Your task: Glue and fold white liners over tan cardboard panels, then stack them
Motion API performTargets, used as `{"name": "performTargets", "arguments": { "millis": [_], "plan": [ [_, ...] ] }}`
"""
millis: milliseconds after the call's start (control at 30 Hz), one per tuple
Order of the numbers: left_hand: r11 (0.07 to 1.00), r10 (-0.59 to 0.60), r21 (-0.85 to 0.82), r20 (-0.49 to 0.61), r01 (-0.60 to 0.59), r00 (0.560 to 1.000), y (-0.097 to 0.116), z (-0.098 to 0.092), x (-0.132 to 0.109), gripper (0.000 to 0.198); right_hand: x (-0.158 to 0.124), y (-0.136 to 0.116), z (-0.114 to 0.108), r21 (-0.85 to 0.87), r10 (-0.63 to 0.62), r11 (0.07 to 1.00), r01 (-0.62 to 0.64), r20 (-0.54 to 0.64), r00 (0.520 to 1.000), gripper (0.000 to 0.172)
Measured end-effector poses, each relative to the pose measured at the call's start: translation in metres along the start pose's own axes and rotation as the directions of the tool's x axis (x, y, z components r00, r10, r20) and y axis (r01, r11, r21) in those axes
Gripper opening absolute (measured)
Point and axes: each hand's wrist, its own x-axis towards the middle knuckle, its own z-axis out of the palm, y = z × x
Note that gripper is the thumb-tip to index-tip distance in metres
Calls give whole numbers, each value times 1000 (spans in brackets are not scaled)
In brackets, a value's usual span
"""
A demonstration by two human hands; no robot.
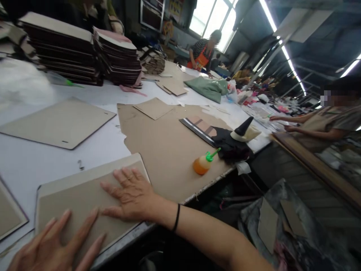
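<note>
A flat grey-beige board panel [84, 192] with a dark edge and a paler strip along its far side lies at the table's front edge. My left hand [60, 244] rests on its near left part, fingers spread. Across its right part my right hand [131, 194] lies flat, palm down, fingers apart, a black band round the wrist. Neither hand grips anything. To the right stands a squeeze bottle [200, 165] of orange liquid with a green nozzle, on a brown paper sheet [166, 150].
Similar panels lie behind [62, 120] and at the left edge [9, 210]. Tall stacks of panels [62, 49] stand at the back left. Dark cloth [231, 145] lies by the table's right edge. A person in an orange apron [201, 60] stands farther back; another person [318, 124] is at right.
</note>
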Motion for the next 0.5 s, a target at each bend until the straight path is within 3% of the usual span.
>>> {"name": "performTargets", "arguments": {
  "millis": [67,267,367,500],
  "plan": [
    [995,1,96,41,-5,999,3,-6,2,59,2,7,6,77,-7,997,5,31,999,61],
    [974,-21,227,44,10,999,14,-19,8,52,-1,38,-9,477,84,878,-31,-90,992,46],
    [981,-61,187,12,58,998,20,-19,8,47,-4,38,-11,380,73,925,-23,-119,990,48],
    [986,-60,156,0,59,998,25,-16,7,49,-4,30,7,141,44,990,-28,-109,993,61]
  ]
}}
